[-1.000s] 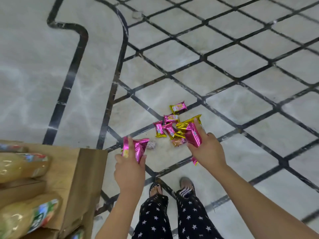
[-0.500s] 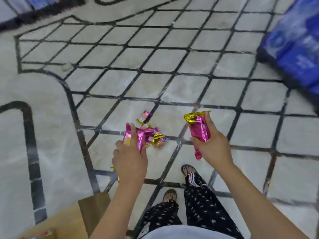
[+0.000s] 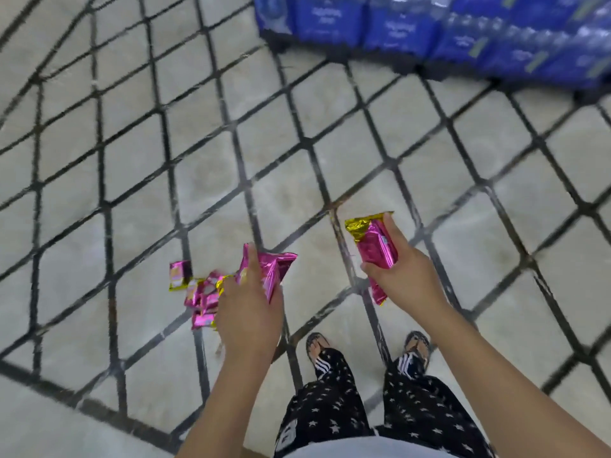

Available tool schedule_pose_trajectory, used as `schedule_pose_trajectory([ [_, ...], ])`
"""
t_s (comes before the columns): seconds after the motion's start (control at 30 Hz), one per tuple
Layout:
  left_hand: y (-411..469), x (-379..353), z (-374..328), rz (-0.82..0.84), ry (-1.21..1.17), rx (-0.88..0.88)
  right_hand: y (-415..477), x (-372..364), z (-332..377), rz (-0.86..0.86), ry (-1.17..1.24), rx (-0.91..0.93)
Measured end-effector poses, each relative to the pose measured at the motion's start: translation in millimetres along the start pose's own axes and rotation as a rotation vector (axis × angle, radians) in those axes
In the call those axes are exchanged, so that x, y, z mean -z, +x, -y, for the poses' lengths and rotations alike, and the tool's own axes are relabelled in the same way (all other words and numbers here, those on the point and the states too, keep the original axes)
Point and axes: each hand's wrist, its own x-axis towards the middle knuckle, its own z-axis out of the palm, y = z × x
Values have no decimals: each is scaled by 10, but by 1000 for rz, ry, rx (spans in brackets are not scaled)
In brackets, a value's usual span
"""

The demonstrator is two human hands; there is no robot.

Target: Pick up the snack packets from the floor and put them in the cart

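Observation:
My left hand (image 3: 249, 309) grips a bunch of pink foil snack packets (image 3: 276, 269), held up above the floor. In my right hand (image 3: 405, 276) are more pink and gold snack packets (image 3: 375, 244), gripped upright. Several loose packets (image 3: 198, 292) lie in a small heap on the tiled floor, just left of my left hand and partly hidden by it. No cart shows in this view.
A stack of blue wrapped bottle packs (image 3: 446, 38) stands on the floor at the top right. My feet in sandals (image 3: 416, 348) are below my hands. The floor is pale tile with dark diagonal lines.
The view has swung right: the cardboard box at the lower left has left the frame and the blue packs have come in. Both hands keep their packets, and the floor heap now lies to the left.

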Motion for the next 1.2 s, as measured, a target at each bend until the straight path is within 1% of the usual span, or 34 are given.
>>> schedule_pose_trajectory([
  [0.1, -9, -148, -444, 41, 74, -112, -129, 345, -482, -67, 61, -98],
  [0.3, -280, -544, -1461, 75, 129, -301, -574, 1060, -1551, -215, 161, -282],
  [0.4, -630, -826, -2078, 103, 170, -393, -843, 1483, -2152, -280, 173, -365],
  [0.57, -1375, -1465, -3100, 223, 229, -539, -1430, 2178, -3201, -397, 156, -575],
  [0.73, -2237, -2106, -4037, 335, 296, -750, -2190, 2650, -4069, -499, 251, -775],
  [0.8, -2525, -2262, -4318, 363, 327, -821, -2430, 2718, -4303, -550, 311, -841],
  [1.0, -3334, -2710, -5120, 433, 445, -1145, -3089, 2863, -4827, -726, 525, -1053],
  [1.2, -3841, -3104, -5745, 495, 563, -1315, -3446, 3027, -5181, -817, 651, -1251],
])
